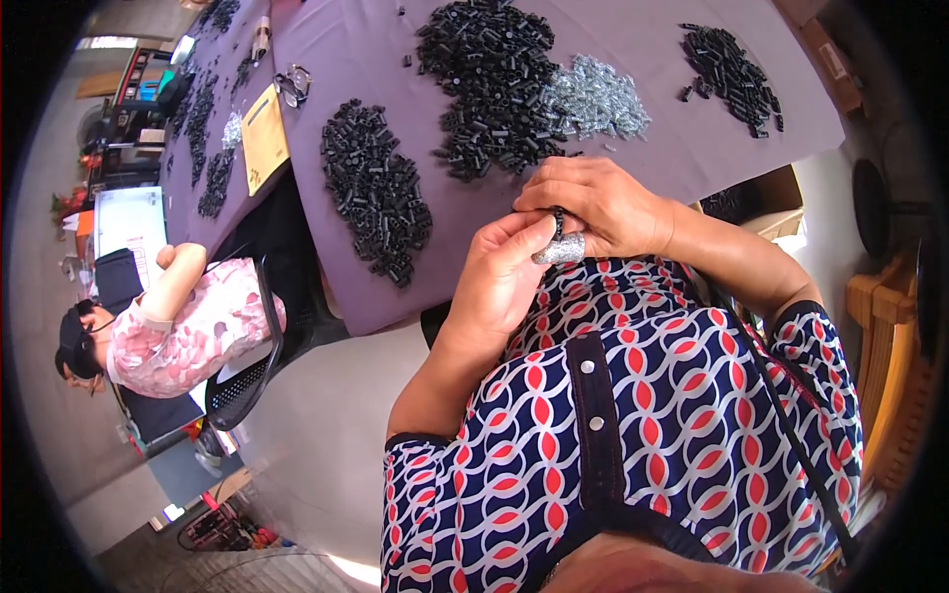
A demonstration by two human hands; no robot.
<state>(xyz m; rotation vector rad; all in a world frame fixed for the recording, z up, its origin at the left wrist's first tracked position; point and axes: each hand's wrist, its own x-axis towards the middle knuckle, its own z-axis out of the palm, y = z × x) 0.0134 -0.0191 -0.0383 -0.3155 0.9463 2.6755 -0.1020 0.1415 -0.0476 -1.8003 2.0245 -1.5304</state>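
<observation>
My left hand (497,269) and my right hand (601,206) meet at the near edge of the purple-covered table (450,252). Both have their fingers closed around a small black ridged part (559,219); its exact kind is partly hidden by the fingertips. Just below it, a silvery glittering sleeve or wrap (560,249) shows at the fingers, and I cannot make out whether it is worn on a digit or held. Beyond my hands lies a large heap of short black cylindrical pieces (484,89), with a pile of small clear pieces (598,99) against its right side.
Further black piles lie at left (371,188) and far right (732,79). A yellow envelope (265,138) and eyeglasses (294,84) rest left of them. A co-worker in a pink top (203,316) sits at left. An open cardboard box (781,203) stands below the table's right edge.
</observation>
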